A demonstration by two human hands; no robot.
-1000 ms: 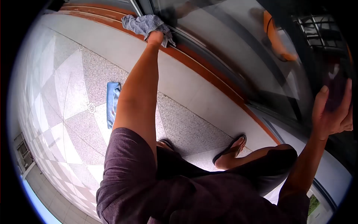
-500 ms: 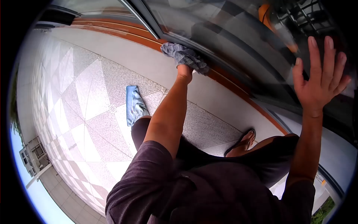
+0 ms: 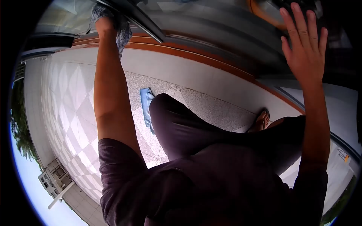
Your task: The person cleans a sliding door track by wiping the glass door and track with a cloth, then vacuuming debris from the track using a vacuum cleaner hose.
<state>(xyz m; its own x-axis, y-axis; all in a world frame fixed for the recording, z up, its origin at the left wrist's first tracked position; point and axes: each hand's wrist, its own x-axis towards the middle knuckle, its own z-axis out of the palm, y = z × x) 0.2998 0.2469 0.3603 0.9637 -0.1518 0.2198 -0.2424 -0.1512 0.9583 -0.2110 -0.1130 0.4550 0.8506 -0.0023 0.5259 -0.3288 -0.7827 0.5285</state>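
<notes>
My left hand (image 3: 104,25) is at the upper left, on a grey patterned cloth (image 3: 123,35) against the window glass beside the dark frame bar. The cloth covers its fingers and hangs down past the wrist. My right hand (image 3: 306,56) lies with spread fingers against the dark glass pane (image 3: 226,41) at the upper right and holds nothing. Below the panes runs a reddish-brown sill (image 3: 188,52).
A folded blue packet or cloth (image 3: 145,103) lies on the tiled floor (image 3: 203,103) near my bent knee. My sandalled foot (image 3: 261,119) stands by the pale ledge. A metal frame bar (image 3: 145,20) divides the panes.
My left hand has moved with the grey cloth from the sill, leftward and up to the other side of the frame bar. My right hand has shifted slightly up and left in view.
</notes>
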